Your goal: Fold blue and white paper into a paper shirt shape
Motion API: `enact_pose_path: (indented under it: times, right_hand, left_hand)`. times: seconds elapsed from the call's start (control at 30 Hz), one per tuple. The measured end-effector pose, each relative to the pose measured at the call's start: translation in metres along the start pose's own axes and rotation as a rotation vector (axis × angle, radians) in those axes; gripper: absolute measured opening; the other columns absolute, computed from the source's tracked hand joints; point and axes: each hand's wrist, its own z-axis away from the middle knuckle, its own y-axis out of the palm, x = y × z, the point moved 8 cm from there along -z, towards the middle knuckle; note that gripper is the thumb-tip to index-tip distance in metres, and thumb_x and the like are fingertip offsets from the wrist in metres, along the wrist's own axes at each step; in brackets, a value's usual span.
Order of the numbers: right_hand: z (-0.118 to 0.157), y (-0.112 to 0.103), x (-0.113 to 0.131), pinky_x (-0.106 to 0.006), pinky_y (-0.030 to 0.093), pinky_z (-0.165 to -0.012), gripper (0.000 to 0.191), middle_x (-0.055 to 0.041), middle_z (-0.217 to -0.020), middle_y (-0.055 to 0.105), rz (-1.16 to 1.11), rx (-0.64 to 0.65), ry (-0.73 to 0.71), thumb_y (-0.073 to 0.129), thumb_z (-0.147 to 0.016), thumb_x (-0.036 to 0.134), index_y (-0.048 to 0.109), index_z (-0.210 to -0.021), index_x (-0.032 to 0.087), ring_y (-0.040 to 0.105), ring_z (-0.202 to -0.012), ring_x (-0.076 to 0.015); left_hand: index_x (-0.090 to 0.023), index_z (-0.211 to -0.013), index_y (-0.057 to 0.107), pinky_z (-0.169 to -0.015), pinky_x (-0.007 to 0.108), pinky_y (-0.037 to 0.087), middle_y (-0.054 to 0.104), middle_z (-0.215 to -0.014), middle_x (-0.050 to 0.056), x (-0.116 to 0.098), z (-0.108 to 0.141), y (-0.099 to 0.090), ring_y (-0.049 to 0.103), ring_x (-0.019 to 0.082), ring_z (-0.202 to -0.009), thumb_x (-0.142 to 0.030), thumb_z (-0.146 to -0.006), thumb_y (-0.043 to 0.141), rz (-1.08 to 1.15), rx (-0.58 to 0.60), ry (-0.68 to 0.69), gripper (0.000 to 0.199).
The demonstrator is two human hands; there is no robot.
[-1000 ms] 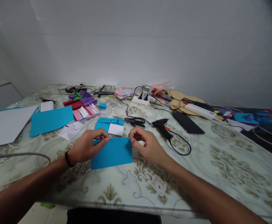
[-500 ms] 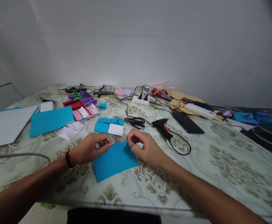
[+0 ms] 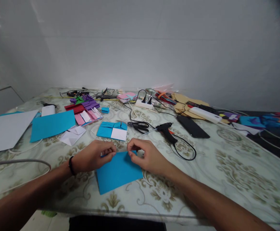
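A blue paper sheet [image 3: 119,173] lies near the table's front edge, its far edge pinched between fingers and thumbs. My left hand [image 3: 94,156], with a dark band on its wrist, is closed on the sheet's far left part. On the far right part, my right hand [image 3: 147,155] is closed too, a small gap from the left one. Just beyond the hands is a folded blue and white paper piece [image 3: 112,131]. Black scissors [image 3: 140,127] and a black glue gun [image 3: 167,132] lie to its right.
White sheets [image 3: 7,131], another blue sheet [image 3: 53,125] and folded coloured papers [image 3: 84,109] are at the left. A phone [image 3: 193,126], a power strip [image 3: 143,104] and brown envelopes [image 3: 190,104] lie behind and right. A cable [image 3: 190,158] loops beside the glue gun.
Both hands and the blue sheet have moved slightly toward the table's front edge. My right hand has shifted a little left, narrowing the gap between the hands.
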Motion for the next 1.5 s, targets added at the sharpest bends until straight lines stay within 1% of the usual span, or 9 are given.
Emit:
enact_pose_path:
  times: [0.2,0.37,0.67,0.9,1.13,1.23,1.33,1.4,1.5]
  right_hand:
    - [0.000,0.005,0.000,-0.028,0.046,-0.071,0.007,0.0001,-0.077,0.066,0.000,0.015,-0.007,0.060,-0.081,0.015,0.060,-0.079,0.021,0.059,-0.073,-0.0164]
    - [0.002,0.011,0.001,-0.027,0.047,-0.071,0.008,0.0000,-0.078,0.067,-0.033,0.029,-0.008,0.061,-0.079,0.013,0.062,-0.078,0.020,0.060,-0.073,-0.0159]
    - [0.000,0.011,-0.002,-0.025,0.044,-0.067,0.012,0.0019,-0.073,0.063,-0.021,0.049,-0.008,0.060,-0.070,0.009,0.059,-0.073,0.020,0.057,-0.069,-0.0145]
    - [-0.001,0.006,-0.006,-0.025,0.044,-0.066,0.011,0.0014,-0.073,0.063,0.039,0.077,0.026,0.061,-0.070,0.010,0.059,-0.073,0.020,0.059,-0.069,-0.0147]
    - [-0.005,-0.005,-0.014,-0.024,0.042,-0.061,0.010,0.0029,-0.068,0.061,0.053,0.084,0.070,0.060,-0.070,0.010,0.057,-0.072,0.020,0.056,-0.063,-0.0132]
    - [-0.007,-0.016,-0.013,-0.024,0.042,-0.062,0.009,0.0027,-0.068,0.062,0.068,0.039,0.062,0.060,-0.072,0.011,0.057,-0.072,0.020,0.055,-0.062,-0.0130]
    - [-0.008,-0.025,-0.010,-0.025,0.045,-0.064,0.005,0.0012,-0.072,0.064,0.074,-0.038,0.033,0.059,-0.080,0.015,0.059,-0.077,0.020,0.057,-0.065,-0.0136]
    - [-0.007,-0.020,-0.008,-0.026,0.047,-0.065,0.003,-0.0007,-0.077,0.067,0.077,-0.029,0.028,0.060,-0.085,0.020,0.062,-0.084,0.019,0.058,-0.067,-0.0144]
    - [-0.004,-0.004,-0.007,-0.027,0.047,-0.066,0.007,-0.0028,-0.083,0.070,0.090,0.045,0.026,0.063,-0.090,0.025,0.066,-0.091,0.018,0.062,-0.070,-0.0158]
  left_hand:
    - [-0.019,-0.095,0.068,-0.066,0.023,0.044,0.070,-0.078,0.000,-0.006,-0.001,0.002,0.062,0.013,-0.068,-0.020,-0.099,0.056,-0.014,0.005,0.065,0.013]
    - [-0.019,-0.092,0.070,-0.069,0.023,0.045,0.067,-0.082,0.002,-0.015,0.000,0.001,0.062,0.014,-0.073,-0.017,-0.098,0.058,0.012,-0.041,0.162,0.013]
    - [-0.019,-0.088,0.066,-0.071,0.024,0.044,0.067,-0.081,0.000,-0.020,0.000,-0.004,0.060,0.014,-0.074,-0.013,-0.096,0.057,-0.010,-0.074,0.205,0.013]
    - [-0.018,-0.082,0.064,-0.067,0.023,0.043,0.066,-0.077,0.000,-0.018,-0.002,-0.009,0.059,0.013,-0.071,-0.011,-0.091,0.057,-0.022,-0.077,0.172,0.013]
    - [-0.017,-0.081,0.065,-0.068,0.022,0.044,0.066,-0.077,0.000,-0.005,-0.006,-0.018,0.059,0.013,-0.071,-0.014,-0.092,0.056,-0.012,-0.048,0.113,0.014]
    - [-0.017,-0.081,0.066,-0.067,0.022,0.045,0.068,-0.079,0.001,0.006,-0.007,-0.023,0.060,0.013,-0.072,-0.016,-0.092,0.057,-0.012,-0.049,0.063,0.014]
    - [-0.018,-0.084,0.068,-0.067,0.022,0.045,0.070,-0.080,0.001,0.011,-0.007,-0.022,0.061,0.013,-0.071,-0.020,-0.095,0.058,-0.014,-0.040,0.044,0.015]
    - [-0.018,-0.086,0.069,-0.067,0.022,0.045,0.071,-0.080,0.000,0.010,-0.007,-0.017,0.062,0.013,-0.071,-0.020,-0.096,0.059,-0.023,-0.024,0.053,0.015]
    - [-0.018,-0.089,0.069,-0.069,0.023,0.045,0.071,-0.082,0.000,0.003,-0.005,-0.010,0.063,0.013,-0.074,-0.019,-0.097,0.059,-0.050,-0.016,0.089,0.013]
